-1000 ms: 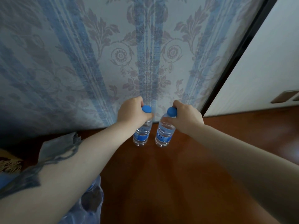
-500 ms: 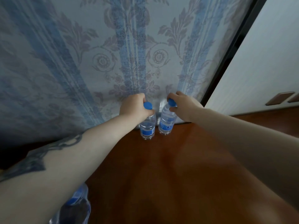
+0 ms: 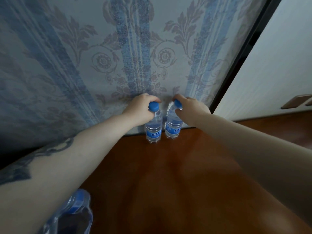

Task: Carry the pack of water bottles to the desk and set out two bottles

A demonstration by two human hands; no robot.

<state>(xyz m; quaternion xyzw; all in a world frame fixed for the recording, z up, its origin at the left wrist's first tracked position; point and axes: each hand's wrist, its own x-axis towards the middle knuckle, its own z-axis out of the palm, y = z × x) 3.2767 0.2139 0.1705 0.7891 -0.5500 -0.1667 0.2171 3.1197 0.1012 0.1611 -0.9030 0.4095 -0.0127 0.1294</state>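
Note:
Two clear water bottles with blue caps and blue labels stand side by side on the brown wooden desk (image 3: 177, 174), right against the patterned wall. My left hand (image 3: 141, 109) grips the neck of the left bottle (image 3: 153, 128) just below its cap. My right hand (image 3: 190, 109) holds the top of the right bottle (image 3: 173, 127), fingers around the cap. The plastic-wrapped pack of bottles (image 3: 70, 213) lies at the lower left, partly hidden under my left forearm.
The wall with blue and grey floral wallpaper (image 3: 118, 56) rises directly behind the bottles. A dark vertical frame (image 3: 241, 53) and a white panel (image 3: 273, 73) stand at the right, where the desk runs on.
Both hands moved the two bottles away from me, from above the middle of the desk to its back edge by the wall, where they now stand.

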